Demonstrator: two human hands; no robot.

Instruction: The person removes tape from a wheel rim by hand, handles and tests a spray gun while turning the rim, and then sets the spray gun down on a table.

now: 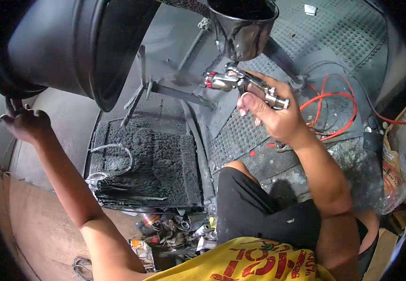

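A big black rim (78, 44) filled the upper left of the frame; your left hand (25, 122) curled loosely against its edge; right of centre, your right hand (271, 112) gripped the spray gun (240, 82) tightly, cup up.

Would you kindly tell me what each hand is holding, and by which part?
The right hand grips a spray gun by its handle, below the paint cup. The left hand reaches behind the black drum; whether it grips anything cannot be told.
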